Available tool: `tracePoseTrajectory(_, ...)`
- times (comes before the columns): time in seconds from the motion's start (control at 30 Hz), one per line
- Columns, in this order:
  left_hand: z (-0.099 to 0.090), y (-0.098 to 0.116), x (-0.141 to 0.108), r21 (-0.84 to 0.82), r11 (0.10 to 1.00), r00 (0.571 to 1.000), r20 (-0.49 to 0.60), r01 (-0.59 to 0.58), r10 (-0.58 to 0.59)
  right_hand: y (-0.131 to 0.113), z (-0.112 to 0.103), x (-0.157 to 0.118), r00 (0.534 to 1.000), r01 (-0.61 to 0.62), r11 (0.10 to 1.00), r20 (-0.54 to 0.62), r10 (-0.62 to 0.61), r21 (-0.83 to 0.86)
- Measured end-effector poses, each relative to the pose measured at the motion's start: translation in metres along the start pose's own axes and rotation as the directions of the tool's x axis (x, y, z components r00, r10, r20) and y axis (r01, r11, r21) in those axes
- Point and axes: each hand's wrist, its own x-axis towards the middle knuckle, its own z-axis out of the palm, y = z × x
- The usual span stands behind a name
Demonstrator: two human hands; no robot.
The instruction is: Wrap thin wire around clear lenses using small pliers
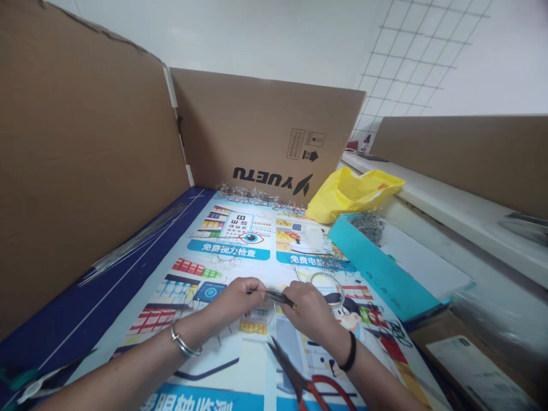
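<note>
My left hand (246,295) is closed in a pinch over the middle of the printed poster sheet (252,371). What its fingertips hold is too small to make out. My right hand (309,308) wraps round a pair of pliers (278,296), whose dark jaws point left and meet the left fingertips. Just below the hands lie open scissors (295,377) with red handles. A ring of thin wire (327,285) rests beyond my right hand, and fine wire bits are scattered over the sheet.
Cardboard panels (257,108) wall the back and left. Tangled wire pieces (261,193) line the back edge. At right are a yellow bag (355,194), a turquoise box (377,274) holding a grey wire heap (368,228), and a labelled carton (475,365). Thin rods (137,240) lie left.
</note>
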Motion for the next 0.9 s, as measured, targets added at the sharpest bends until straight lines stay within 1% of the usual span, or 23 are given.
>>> tracePoseTrajectory(0.23, 0.0004, 0.0023, 0.0005, 0.091, 0.996, 1.000, -0.019, -0.010, 0.012, -0.0002, 0.0024, -0.0006, 1.000, 0.002, 0.999, -0.013, -0.002, -0.048)
tracePoseTrajectory(0.53, 0.0006, 0.0047, -0.0011, 0.098, 0.995, 1.000, -0.017, 0.014, -0.012, -0.0023, 0.0006, -0.0005, 1.000, 0.005, 0.998, 0.011, -0.005, -0.063)
tracePoseTrajectory(0.67, 0.0017, 0.0050, -0.0014, 0.110, 0.994, 1.000, -0.009, -0.004, 0.005, -0.0039, -0.0004, -0.0004, 1.000, -0.001, 0.998, 0.019, 0.002, -0.062)
tracePoseTrajectory(0.9, 0.0047, 0.0083, -0.0037, 0.178, 0.984, 0.999, -0.031, -0.029, 0.035, -0.0044, 0.0044, -0.0002, 1.000, 0.000, 0.998, -0.020, -0.001, -0.062)
